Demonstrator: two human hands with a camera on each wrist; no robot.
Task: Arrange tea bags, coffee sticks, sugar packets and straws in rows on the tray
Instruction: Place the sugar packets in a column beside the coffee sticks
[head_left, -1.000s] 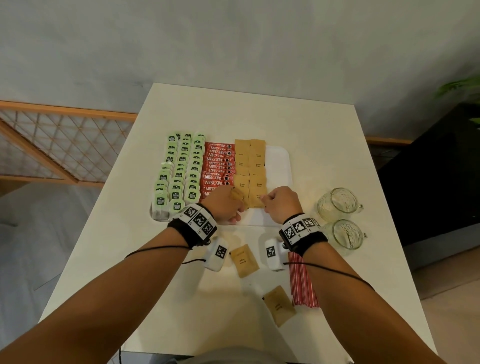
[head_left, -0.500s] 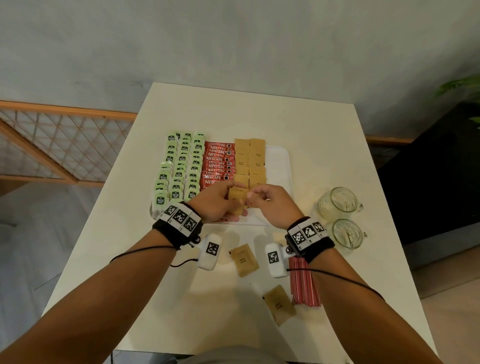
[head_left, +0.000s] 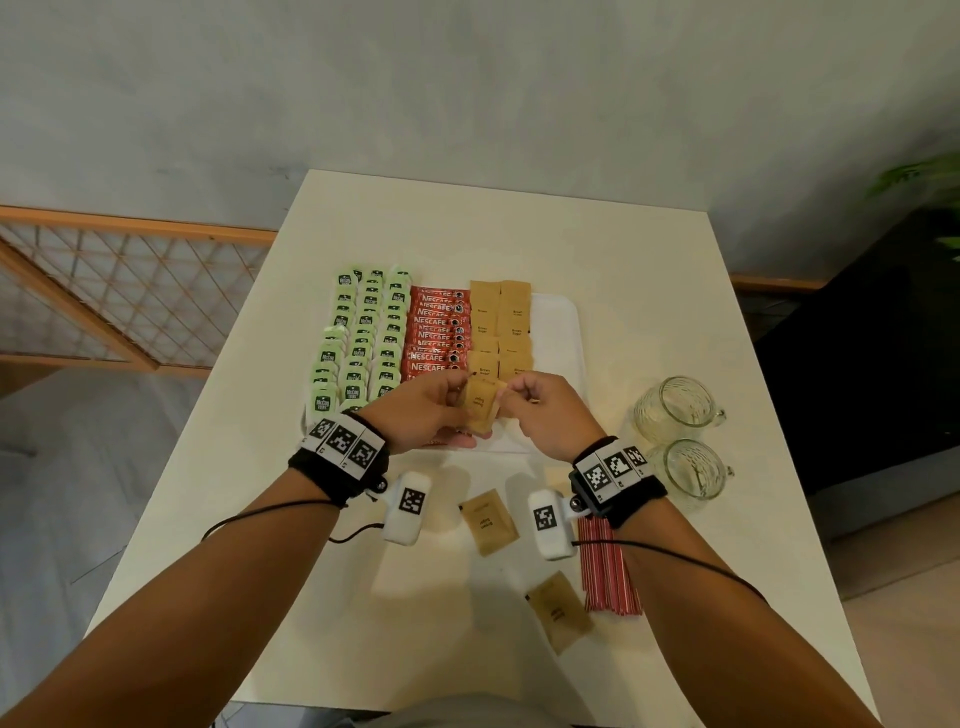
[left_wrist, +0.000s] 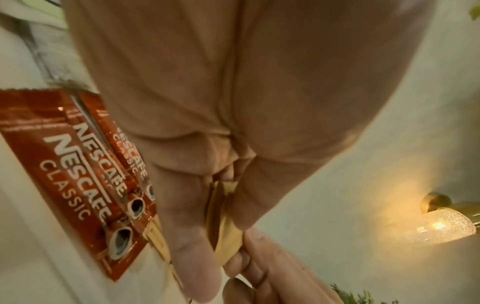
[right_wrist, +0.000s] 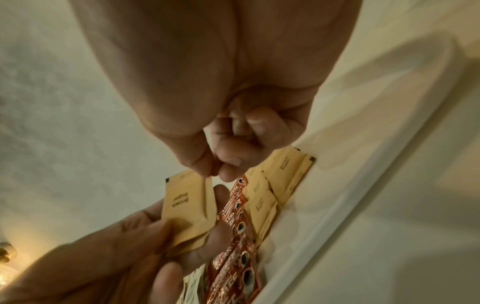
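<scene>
On the white tray (head_left: 563, 332) lie rows of green tea bags (head_left: 363, 338), red coffee sticks (head_left: 436, 332) and brown sugar packets (head_left: 501, 332). My left hand (head_left: 452, 405) grips a small stack of brown sugar packets (head_left: 480, 402) just above the tray's near edge. My right hand (head_left: 511, 395) pinches the top packet's upper right edge. The right wrist view shows that pinch between thumb and forefinger (right_wrist: 215, 170) on the held packet (right_wrist: 187, 205). In the left wrist view the stack (left_wrist: 228, 226) sits edge-on between thumb and fingers, beside the coffee sticks (left_wrist: 78, 174).
Two loose sugar packets (head_left: 488, 522) (head_left: 558, 610) lie on the white table near me. A bundle of red straws (head_left: 605, 566) lies under my right forearm. Two glass mugs (head_left: 672, 402) (head_left: 691, 470) stand right of the tray. The tray's right strip is bare.
Both hands have come up off the tray's near sugar row and drawn together. The left hand now holds a raised stack of packets, and the right hand pinches its top one.
</scene>
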